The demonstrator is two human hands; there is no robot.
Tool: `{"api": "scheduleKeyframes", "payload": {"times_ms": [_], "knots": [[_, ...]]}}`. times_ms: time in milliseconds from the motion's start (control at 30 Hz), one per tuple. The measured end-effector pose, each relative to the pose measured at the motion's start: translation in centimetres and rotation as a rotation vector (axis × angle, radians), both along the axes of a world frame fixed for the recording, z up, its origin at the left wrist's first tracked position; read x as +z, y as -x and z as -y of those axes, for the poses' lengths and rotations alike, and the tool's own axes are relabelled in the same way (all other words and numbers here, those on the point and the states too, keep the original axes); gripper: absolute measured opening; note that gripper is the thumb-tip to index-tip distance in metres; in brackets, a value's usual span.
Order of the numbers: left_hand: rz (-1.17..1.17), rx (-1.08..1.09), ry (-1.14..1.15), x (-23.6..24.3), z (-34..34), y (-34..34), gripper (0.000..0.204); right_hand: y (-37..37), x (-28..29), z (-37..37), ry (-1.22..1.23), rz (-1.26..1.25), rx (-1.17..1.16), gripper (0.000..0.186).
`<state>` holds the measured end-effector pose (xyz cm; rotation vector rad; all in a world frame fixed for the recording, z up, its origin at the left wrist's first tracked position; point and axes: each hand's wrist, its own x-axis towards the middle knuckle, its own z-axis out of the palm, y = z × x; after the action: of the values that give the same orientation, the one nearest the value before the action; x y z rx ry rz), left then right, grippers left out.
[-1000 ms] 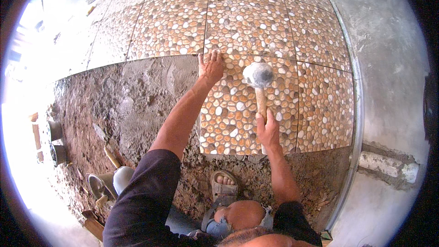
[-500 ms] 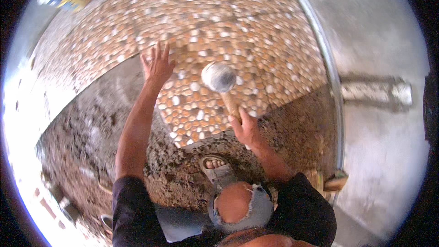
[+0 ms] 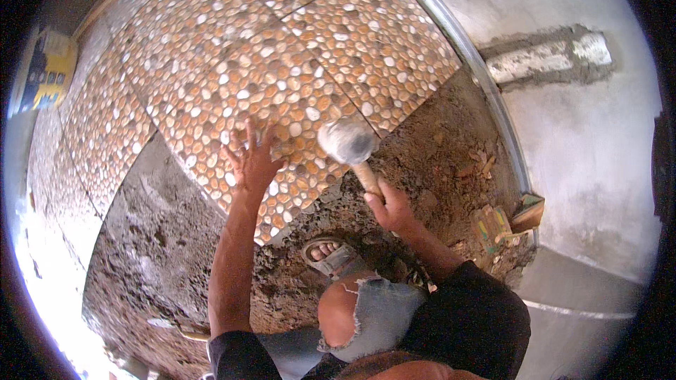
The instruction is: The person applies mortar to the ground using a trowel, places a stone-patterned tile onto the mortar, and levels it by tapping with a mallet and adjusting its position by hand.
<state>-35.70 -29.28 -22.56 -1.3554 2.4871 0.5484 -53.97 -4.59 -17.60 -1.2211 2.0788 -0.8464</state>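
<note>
The mallet point(image 3: 348, 142) is gripped by its tan handle in the right hand point(image 3: 391, 205), with thumb and fingers closed around it; its whitish head is held just beyond the grip and slightly to the left, seen over the edge of a pebble-patterned tile point(image 3: 232, 98). That tile is spread beyond and to the left of the grip, and over it the left hand point(image 3: 255, 160) is placed empty, its fingers splayed wide. Bare soil point(image 3: 451, 141) is exposed to the right of the grip, and a sandal point(image 3: 334, 259) is seen nearer the body, to its lower left. Whether the tile is touched by the mallet's head cannot be told, nor can contact under the left fingertips be made out. Most of the lower handle is hidden by the right hand. Far to the left of the grip, a yellow bucket point(image 3: 55, 70) is blurred near the view's rim, and a light-handled tool point(image 3: 193, 335) is partly covered by the left arm point(image 3: 232, 274).
</note>
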Motion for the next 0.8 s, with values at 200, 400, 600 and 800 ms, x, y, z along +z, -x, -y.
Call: {"api": "scheduleKeyframes", "payload": {"times_ms": [200, 400, 600, 800], "knots": [[-0.015, 0.005, 0.014, -0.2, 0.0, 0.3, 0.094, -0.7, -4.4, 0.5, 0.118, -0.153, 0.067, 0.042], [-0.007, -0.006, 0.023, -0.1, 0.1, 0.1, 0.095, -0.7, -3.6, 0.6, 0.010, 0.063, 0.056, 0.047], [-0.004, -0.019, 0.040, 0.2, -0.1, 0.1, 0.092, -0.7, -4.4, 0.8, 0.069, 0.072, 0.100, 0.048], [-0.029, 0.000, 0.038, -0.3, -0.3, 0.0, 0.093, -0.9, -4.3, 0.1, -0.035, 0.050, 0.162, 0.050]]}}
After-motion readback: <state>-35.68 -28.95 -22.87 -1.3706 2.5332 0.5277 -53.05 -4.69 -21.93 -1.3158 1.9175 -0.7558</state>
